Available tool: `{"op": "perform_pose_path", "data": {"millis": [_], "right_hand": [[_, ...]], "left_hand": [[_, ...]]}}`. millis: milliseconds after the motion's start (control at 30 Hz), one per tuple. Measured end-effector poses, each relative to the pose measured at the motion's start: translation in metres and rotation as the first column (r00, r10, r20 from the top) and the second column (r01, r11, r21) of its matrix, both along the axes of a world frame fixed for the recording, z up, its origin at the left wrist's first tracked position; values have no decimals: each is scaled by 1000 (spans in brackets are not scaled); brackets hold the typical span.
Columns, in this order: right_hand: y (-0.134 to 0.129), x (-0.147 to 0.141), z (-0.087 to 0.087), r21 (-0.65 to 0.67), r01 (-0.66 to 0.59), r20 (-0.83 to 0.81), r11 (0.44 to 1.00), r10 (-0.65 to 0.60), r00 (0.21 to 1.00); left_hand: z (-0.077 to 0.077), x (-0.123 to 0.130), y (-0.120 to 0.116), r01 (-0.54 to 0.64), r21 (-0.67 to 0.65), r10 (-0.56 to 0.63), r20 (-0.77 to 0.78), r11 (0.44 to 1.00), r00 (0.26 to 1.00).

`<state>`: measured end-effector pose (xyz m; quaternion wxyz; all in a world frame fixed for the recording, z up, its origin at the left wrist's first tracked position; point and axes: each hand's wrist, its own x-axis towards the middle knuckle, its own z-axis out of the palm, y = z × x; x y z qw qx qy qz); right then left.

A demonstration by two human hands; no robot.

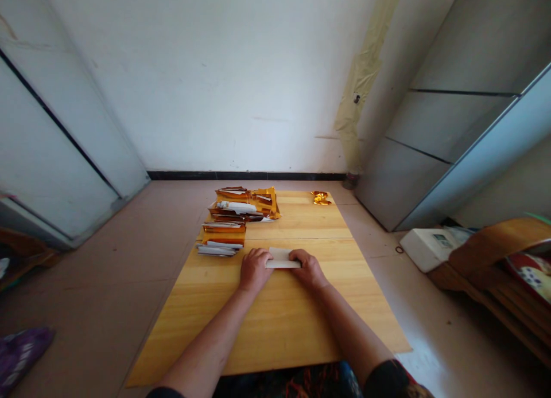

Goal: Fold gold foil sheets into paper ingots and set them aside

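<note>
Between my two hands, low over the wooden table, is a white folded piece of paper or thin card [282, 259]. My left hand [255, 267] grips its left end, with the fingers curled round the edge. At the other end my right hand [307, 266] closes on it in the same way. Just left of my left hand lies a stack of white folded papers [219, 249] with orange-gold foil showing. Farther back are more gold foil and white paper pieces [236, 207], piled in rows.
The light wooden table [267, 323] reaches toward a white wall [224, 88]. A crumpled gold foil scrap [321, 198] lies at its far right corner. Grey cabinet doors [430, 123] rise on the right, near a white box [428, 249] on a wooden bench. A purple bag [23, 355] is at lower left.
</note>
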<state>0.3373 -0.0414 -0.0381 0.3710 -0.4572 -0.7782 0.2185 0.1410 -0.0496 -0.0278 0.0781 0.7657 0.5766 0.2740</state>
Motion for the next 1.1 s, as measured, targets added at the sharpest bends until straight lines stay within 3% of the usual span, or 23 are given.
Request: {"op": "perform_pose_path", "data": {"millis": [133, 233, 500, 733, 1100], "right_hand": [[-2, 6, -6, 107, -109, 12, 988, 108, 994], [-6, 7, -7, 136, -109, 71, 985, 100, 993], [-18, 10, 2, 183, -177, 283, 967, 121, 952], [-24, 11, 6, 220, -231, 364, 948, 140, 921], [-27, 13, 6, 244, -224, 412, 944, 108, 905]], "left_hand": [[-4, -8, -1, 82, 21, -83, 69, 996, 994], [-6, -14, -2, 153, 72, -159, 92, 986, 983], [-5, -26, -2, 284, 133, -283, -29, 949, 959], [-5, -25, -4, 284, 164, -276, -71, 945, 959], [6, -8, -19, 123, 109, -93, -247, 986, 964]]}}
